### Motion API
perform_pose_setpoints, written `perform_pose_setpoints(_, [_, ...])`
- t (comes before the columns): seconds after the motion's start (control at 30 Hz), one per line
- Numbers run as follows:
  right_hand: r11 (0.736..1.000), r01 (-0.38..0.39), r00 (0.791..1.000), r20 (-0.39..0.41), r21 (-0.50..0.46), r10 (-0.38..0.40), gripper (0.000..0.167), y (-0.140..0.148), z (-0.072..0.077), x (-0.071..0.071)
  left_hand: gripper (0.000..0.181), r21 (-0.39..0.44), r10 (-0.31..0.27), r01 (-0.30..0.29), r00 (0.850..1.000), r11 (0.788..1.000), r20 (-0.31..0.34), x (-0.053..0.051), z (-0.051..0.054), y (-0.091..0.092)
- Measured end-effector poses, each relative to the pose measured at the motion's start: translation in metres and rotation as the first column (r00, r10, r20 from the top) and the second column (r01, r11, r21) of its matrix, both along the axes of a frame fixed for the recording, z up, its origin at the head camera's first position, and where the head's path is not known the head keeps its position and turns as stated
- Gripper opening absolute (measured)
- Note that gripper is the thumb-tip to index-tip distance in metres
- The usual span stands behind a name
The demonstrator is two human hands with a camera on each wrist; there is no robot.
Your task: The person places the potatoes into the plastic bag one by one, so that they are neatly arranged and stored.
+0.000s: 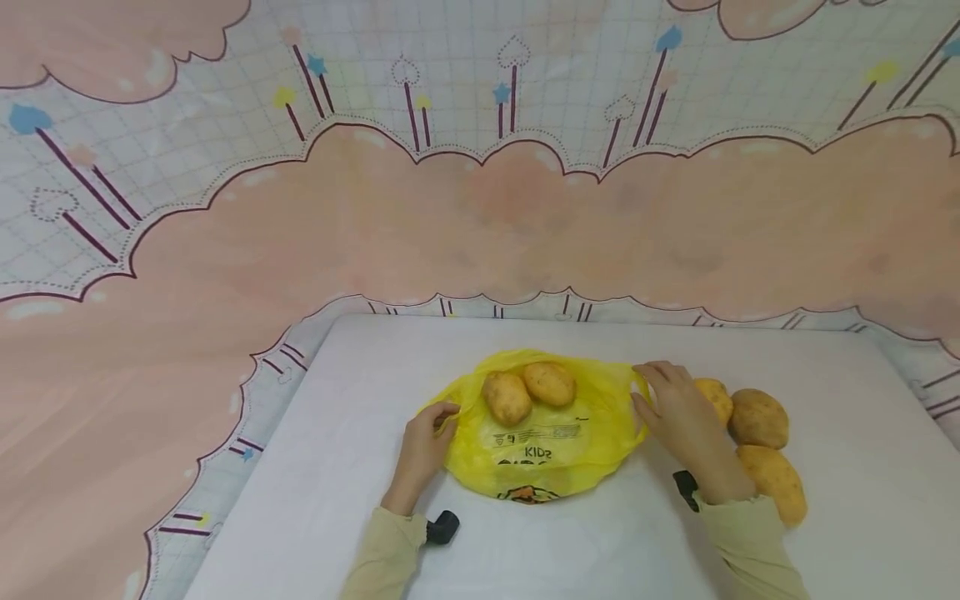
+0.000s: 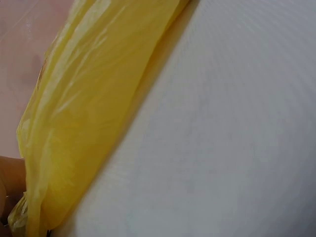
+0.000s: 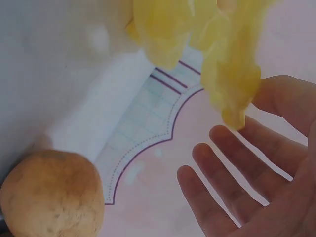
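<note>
A yellow plastic bag [image 1: 540, 467] lies spread on the white table, with two potatoes, one [image 1: 507, 398] left and one [image 1: 550, 383] right, at its open mouth. The left hand [image 1: 423, 450] pinches the bag's left edge; in the left wrist view part of that hand [image 2: 11, 190] shows beside the yellow plastic [image 2: 94, 98]. At the bag's right edge is the right hand [image 1: 686, 425]. In the right wrist view, thumb and index finger of this hand [image 3: 271, 163] pinch the bag's edge [image 3: 232, 84], the other fingers extended.
Right of the right forearm lie several potatoes: one [image 1: 714, 398] partly behind the hand, a browner one [image 1: 759, 418], and one [image 1: 776, 483] nearer the front. The white table [image 1: 300, 492] meets a patterned cloth [image 1: 480, 225] at its back and left.
</note>
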State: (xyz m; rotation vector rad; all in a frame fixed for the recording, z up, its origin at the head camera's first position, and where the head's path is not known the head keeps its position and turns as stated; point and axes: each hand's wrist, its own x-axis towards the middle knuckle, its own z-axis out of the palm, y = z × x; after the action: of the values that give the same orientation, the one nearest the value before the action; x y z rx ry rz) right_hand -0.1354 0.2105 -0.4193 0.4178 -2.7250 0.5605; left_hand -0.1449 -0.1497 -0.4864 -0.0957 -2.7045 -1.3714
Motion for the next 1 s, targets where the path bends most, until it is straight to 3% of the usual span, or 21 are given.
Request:
perform_pose_setpoints(0.23, [1.0,-0.006,0.999,-0.038,0.002,0.006,0.035,0.009,0.001,0.004,0.022,-0.001,-0.015,0.015,1.0,1.0,-0.012,0.001,0.002,-0.001])
perform_pose_setpoints(1.0, [0.996,0.081,0.994,0.076,0.022,-0.083,0.043,0.032,-0.01,0.005,0.022,-0.022,-0.01,0.01,1.0,1.0,-0.006,0.004,0.002,-0.001])
